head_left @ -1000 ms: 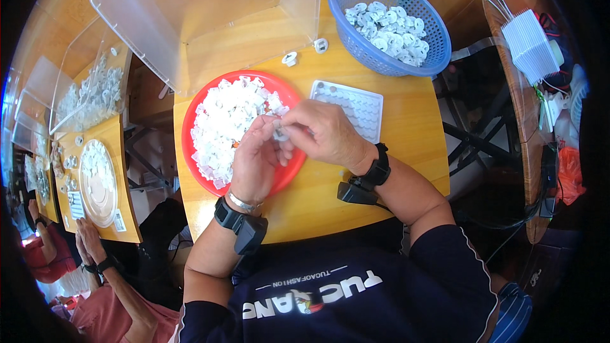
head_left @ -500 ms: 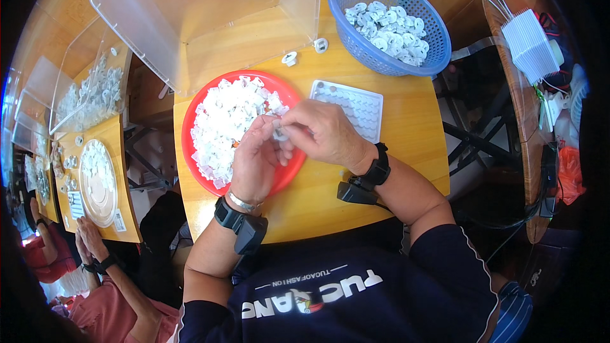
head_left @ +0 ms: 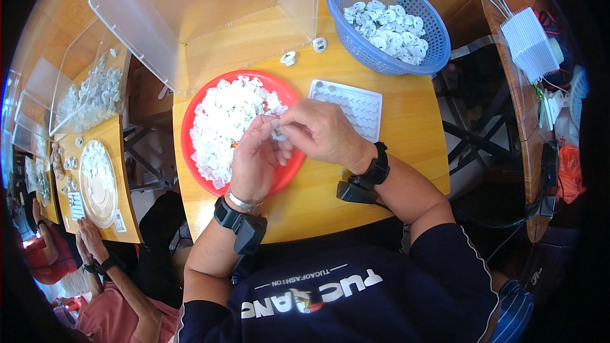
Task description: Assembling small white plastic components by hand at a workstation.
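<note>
Over the right part of a red tray [head_left: 188,152] heaped with small white plastic pieces [head_left: 229,117], my two hands meet. A small whitish plastic part [head_left: 277,132] is pinched in the fingers of my left hand [head_left: 252,162]. My right hand [head_left: 327,134] bends in from the right, thumb and forefinger closed on that same part. Its details are too small and covered to make out. Partly behind my right hand lies a white rectangular tray [head_left: 365,105] with rows of wavy ridges.
A blue mesh basket [head_left: 438,57] of round white parts stands at the back right. Two loose white parts [head_left: 288,58] lie beside a clear plastic bin [head_left: 210,32]. On the left, a co-worker's hands [head_left: 93,241] are at another table [head_left: 130,209]. A wooden side table [head_left: 508,76] stands at right.
</note>
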A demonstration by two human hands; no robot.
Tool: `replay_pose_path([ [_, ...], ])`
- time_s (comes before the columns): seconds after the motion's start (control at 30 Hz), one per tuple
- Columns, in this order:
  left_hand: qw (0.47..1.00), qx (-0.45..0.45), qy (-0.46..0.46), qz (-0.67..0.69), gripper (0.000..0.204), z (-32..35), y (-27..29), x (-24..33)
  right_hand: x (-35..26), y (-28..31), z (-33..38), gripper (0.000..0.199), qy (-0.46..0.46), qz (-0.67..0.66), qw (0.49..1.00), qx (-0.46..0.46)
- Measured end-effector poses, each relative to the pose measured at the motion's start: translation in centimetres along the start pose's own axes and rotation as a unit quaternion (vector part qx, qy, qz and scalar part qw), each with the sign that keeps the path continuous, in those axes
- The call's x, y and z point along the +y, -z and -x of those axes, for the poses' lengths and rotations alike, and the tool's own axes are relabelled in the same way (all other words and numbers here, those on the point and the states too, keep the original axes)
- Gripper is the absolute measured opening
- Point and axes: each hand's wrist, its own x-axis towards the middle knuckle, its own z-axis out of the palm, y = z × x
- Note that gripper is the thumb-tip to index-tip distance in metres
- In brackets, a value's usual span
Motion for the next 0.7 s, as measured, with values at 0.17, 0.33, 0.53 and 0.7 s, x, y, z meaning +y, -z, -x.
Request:
replay_pose_path([
  [0.17,1.000,0.003,0.001,-0.004,0.018,0.09,-0.16,0.09,-0.19,0.04,-0.06,0.006,-0.002,-0.005,1.000,-0.001],
  [0.33,1.000,0.005,0.002,-0.004,0.018,0.16,-0.18,0.14,-0.17,0.04,-0.04,0.006,-0.002,-0.005,1.000,-0.001],
  [0.53,1.000,0.011,0.007,0.001,0.018,0.17,-0.18,0.07,-0.13,-0.01,-0.04,0.005,-0.014,-0.018,1.000,0.000],
  [0.7,1.000,0.006,0.010,0.002,0.018,0.08,0.12,-0.03,0.02,-0.10,-0.03,0.004,-0.013,-0.018,1.000,0.001],
])
